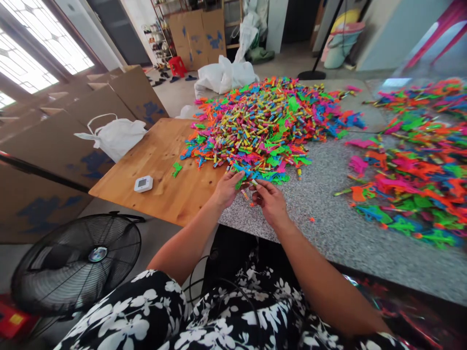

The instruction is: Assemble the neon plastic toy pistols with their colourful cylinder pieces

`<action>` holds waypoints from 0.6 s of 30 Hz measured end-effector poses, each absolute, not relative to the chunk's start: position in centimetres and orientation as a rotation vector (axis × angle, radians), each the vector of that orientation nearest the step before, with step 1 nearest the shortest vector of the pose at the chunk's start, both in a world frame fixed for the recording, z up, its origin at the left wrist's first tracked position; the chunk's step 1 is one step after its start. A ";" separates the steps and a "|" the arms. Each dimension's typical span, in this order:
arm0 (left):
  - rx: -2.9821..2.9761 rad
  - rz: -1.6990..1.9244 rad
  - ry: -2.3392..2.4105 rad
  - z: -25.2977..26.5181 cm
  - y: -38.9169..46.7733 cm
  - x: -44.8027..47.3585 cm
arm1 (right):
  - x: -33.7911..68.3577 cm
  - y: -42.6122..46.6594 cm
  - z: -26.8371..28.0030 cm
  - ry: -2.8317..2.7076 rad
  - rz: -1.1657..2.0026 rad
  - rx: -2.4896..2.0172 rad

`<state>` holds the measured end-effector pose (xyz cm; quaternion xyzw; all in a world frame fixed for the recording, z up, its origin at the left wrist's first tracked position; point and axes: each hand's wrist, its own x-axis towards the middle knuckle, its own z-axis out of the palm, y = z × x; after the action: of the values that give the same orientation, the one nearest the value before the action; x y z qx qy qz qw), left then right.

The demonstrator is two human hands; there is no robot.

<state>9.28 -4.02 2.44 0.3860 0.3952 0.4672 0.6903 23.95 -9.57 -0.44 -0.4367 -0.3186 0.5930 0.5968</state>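
From where I stand, the left hand (pixel 226 189) has its thumb and fingers closed round a green plastic toy piece (pixel 239 184), while the right hand (pixel 270 200) pinches a small label-wrapped tube (pixel 254 182) just beside it at three o'clock, apparently so fingertips can work without covering either part. The mixed pile of tubes and toy pieces (pixel 251 116) rises at twelve o'clock, presumably for short reaches, with another toy heap (pixel 419 184) well apart at three and a digital timer (pixel 143 183) at nine, likely there for easy reading.
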 end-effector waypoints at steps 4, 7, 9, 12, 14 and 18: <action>0.856 1.032 0.848 2.4 -4.4 10.1 | 23.0 -9.7 -1.1 -0.695 1.351 -0.996; 0.836 1.045 0.850 2.2 -4.5 10.5 | 22.8 -9.7 -1.1 -0.669 1.365 -0.974; 0.825 1.051 0.859 2.1 -4.6 10.6 | 22.8 -9.8 -1.1 -0.653 1.364 -0.970; 0.837 1.038 0.872 1.8 -4.7 10.8 | 22.8 -10.1 -1.0 -0.691 1.306 -1.004; 0.859 1.041 0.880 1.6 -4.8 11.1 | 22.8 -10.3 -0.8 -0.749 1.236 -1.049; 0.881 1.131 0.913 0.8 -5.2 12.0 | 22.8 -10.6 -0.4 -0.867 1.110 -1.171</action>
<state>12.02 -5.18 0.76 0.3893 0.4037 0.4999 0.6600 22.84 -10.59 -0.41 -0.5069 -0.3755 0.4806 0.6091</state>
